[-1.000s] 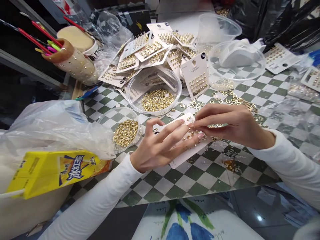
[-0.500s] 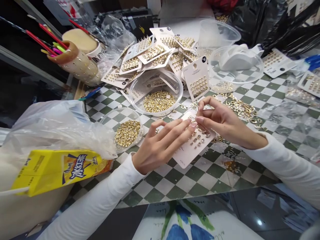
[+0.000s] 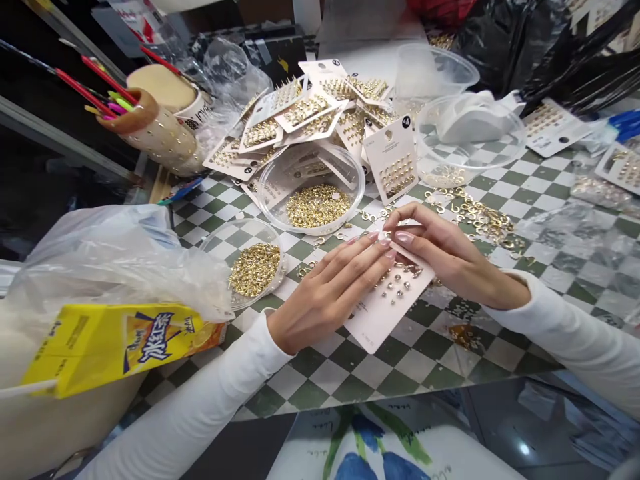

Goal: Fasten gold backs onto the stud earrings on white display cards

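A pale pink earring card (image 3: pixel 375 323) with rows of small studs lies tilted on the checkered table (image 3: pixel 320 380). My left hand (image 3: pixel 333 290) rests over the card's left part, fingers stretched and side by side, the tips near its upper edge. My right hand (image 3: pixel 445 257) is at the card's upper right, thumb and index finger pinched together close to my left fingertips. What lies between those fingertips is too small to make out. A round tub (image 3: pixel 313 223) of small gold pieces stands behind my hands, and a shallow lid (image 3: pixel 240 300) with more gold pieces is left of them.
A pile of filled earring cards (image 3: pixel 310 110) lies at the back. Gold hook-shaped pieces (image 3: pixel 483 217) are scattered at the right. Clear containers (image 3: pixel 470 160) stand behind them. At the left are a yellow drink carton (image 3: pixel 100 340), a plastic bag (image 3: pixel 100 253) and a pen cup (image 3: pixel 155 137).
The card has shifted slightly toward the table's front edge. My left fingers lie flatter and closer together, and my right hand has moved slightly left and down.
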The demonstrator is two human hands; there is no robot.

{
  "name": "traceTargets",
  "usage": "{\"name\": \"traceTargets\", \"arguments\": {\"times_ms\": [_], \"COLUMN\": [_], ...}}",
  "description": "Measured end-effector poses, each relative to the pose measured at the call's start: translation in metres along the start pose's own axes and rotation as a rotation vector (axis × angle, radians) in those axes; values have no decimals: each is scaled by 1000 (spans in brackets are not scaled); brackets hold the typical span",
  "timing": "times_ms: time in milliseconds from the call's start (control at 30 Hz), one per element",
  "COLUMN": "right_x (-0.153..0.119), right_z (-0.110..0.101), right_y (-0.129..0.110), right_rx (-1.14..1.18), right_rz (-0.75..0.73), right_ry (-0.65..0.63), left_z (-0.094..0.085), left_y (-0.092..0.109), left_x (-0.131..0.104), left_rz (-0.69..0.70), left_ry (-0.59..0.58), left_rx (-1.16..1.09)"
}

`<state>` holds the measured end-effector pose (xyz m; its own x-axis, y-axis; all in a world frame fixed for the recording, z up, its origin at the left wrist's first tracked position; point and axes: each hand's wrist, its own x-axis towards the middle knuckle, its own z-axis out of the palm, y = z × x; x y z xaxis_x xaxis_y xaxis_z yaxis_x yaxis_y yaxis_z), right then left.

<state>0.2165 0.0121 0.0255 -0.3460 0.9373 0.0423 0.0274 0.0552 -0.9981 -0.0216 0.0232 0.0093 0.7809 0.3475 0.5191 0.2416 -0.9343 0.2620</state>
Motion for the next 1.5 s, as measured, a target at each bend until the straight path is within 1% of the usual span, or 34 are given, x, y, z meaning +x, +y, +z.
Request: {"name": "traceTargets", "arguments": {"times_ms": [67,100,133,200,233,267,300,333,367,433,500,567,633,767,867,1033,1233,1333,1500], "right_x": [-1,-1,-1,1,3,4,5,6,7,8,9,9,10,10,11,13,11,11,10], "right_z": [-1,-2,-3,-4,-5,-6,-7,-8,-9,-10,-12,-13,-14,-15,-16,-16,-15,-16,-15], "right_y": [-1,-1,-1,1,2,2,3,3,3,4,6,8,9,9,9,12,15,17,18], "right_rx": [-66,-75,-79,-138,-220,-327,-442,-549,-637,-742,-791,-814,-832,-868,-881,-827,-765,-754,-753], "right_rz": [-36,-69,-120,-295,-410,-533,-639,-710,-747,-764,-767,-781,-763,-704,-715,-750,-707,-704,-713], "right_ry": [33,52,77,162,205,230,232,212,179,119,92,61,26,-18,-51,-49,-61,-66,-46], "left_z": [3,5,8,13,15,16,17,17,17,17,17,17,18,18,18,19,18,19,20], "left_y": [2,4,6,10,13,15,16,18,19,19,19,18,16,16,17,19,20,20,18], "left_x": [-2,-3,-4,-4,-4,-2,-1,1,3,6,7,6,5,4,5,6,8,5,0], "left_rz": [-83,-149,-248,-491,-684,-823,-905,-955,-985,-1017,-1050,-1086,-1099,-1109,-1144,-1147,-1092,-1099,-1127], "left_ry": [18,40,77,161,205,218,251,276,291,314,319,317,317,336,368,435,409,393,407], "left_rx": [-205,-342,-493,-799,-947,-1088,-1201,-1289,-1359,-1445,-1491,-1520,-1543,-1584,-1613,-1603,-1551,-1543,-1562]}}
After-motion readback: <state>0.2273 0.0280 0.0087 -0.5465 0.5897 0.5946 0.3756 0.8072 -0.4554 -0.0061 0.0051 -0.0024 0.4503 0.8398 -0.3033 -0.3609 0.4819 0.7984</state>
